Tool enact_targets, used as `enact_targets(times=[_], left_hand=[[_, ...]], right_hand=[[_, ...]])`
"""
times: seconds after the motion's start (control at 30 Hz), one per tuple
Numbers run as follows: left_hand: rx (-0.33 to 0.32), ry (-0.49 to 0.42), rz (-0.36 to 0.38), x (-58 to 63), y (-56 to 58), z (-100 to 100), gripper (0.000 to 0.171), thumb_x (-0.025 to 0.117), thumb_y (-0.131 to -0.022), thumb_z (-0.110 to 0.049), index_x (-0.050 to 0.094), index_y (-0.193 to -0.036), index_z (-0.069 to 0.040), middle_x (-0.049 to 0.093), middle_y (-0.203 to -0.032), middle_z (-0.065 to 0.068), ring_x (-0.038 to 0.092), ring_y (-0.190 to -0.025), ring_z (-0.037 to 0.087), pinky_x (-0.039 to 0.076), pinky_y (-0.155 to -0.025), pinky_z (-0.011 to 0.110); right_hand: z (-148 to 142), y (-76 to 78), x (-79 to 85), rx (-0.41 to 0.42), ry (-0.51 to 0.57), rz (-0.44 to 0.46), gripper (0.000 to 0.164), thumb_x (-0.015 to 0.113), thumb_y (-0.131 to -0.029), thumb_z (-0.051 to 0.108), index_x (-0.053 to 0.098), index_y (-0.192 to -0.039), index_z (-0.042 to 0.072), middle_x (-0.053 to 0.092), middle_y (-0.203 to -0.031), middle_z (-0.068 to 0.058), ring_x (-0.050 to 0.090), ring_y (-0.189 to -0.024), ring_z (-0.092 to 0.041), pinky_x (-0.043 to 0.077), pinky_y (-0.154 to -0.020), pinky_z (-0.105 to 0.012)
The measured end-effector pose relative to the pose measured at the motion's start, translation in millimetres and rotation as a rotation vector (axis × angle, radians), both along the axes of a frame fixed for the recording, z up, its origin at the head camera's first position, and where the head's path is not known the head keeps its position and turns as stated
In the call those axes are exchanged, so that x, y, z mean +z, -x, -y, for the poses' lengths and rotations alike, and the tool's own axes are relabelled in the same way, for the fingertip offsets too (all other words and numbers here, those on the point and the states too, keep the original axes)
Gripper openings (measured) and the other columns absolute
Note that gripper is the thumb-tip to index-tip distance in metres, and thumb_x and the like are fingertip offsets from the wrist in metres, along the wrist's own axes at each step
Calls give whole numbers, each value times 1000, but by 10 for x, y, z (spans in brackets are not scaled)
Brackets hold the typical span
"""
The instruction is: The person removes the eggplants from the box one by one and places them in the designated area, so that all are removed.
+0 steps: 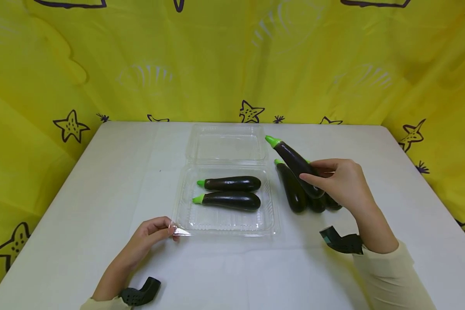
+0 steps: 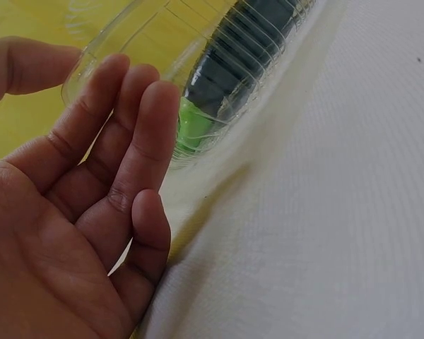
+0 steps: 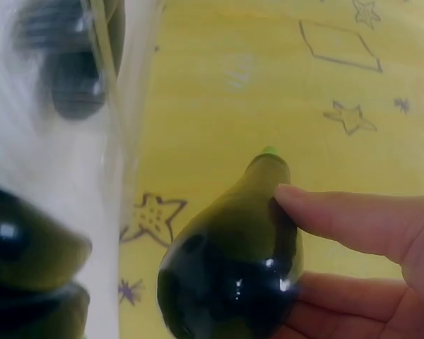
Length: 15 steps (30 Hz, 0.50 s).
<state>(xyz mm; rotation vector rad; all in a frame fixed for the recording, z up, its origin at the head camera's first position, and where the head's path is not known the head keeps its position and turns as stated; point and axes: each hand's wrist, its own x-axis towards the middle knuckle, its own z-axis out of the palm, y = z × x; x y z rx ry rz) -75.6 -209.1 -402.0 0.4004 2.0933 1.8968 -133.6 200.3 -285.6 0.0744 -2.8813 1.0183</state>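
Observation:
My right hand (image 1: 342, 181) grips an eggplant (image 1: 292, 159) between thumb and fingers, its green stem pointing up and left, above a small pile of eggplants (image 1: 292, 189) on the table. In the right wrist view the held eggplant (image 3: 233, 268) shows its rounded end close up. A clear plastic clamshell box (image 1: 224, 224) lies with its lid (image 1: 226, 144) folded back. Inside it, two eggplants lie side by side, a farther one (image 1: 232, 184) and a nearer one (image 1: 230, 201). My left hand (image 1: 151, 237) pinches the box's near left corner between thumb and fingers.
The white table (image 1: 112, 185) ends at a yellow patterned cloth (image 1: 217, 64) behind and at both sides. Each wrist carries a black camera mount, the left one (image 1: 141, 292) and the right one (image 1: 342, 241).

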Motion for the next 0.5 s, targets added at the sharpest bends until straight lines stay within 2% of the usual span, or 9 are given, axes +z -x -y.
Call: enact_targets(times=[0.23,0.5], left_hand=[[2,-2,0,-6,-5,5,18,49,-93,-7,54,-85,8,63,-77,6,55,-78,17,42,-77,26],[-13,-21,-21,-12,-2,-1,16,49,-92,-6,54,-85,8,62,-77,5,56,-78,17,42,-77,25]], right_hand=[[-199,-7,-53,-43,-17,8,49,70,-79,41,67,-104,-2,66,-94,-18,59,-85,-29,45,-61,-30],[-365,-10,-105,-69,-44,29,54,67,-80,43,65,-107,-4,65,-99,-21,59,-90,-33,46,-66,-35]])
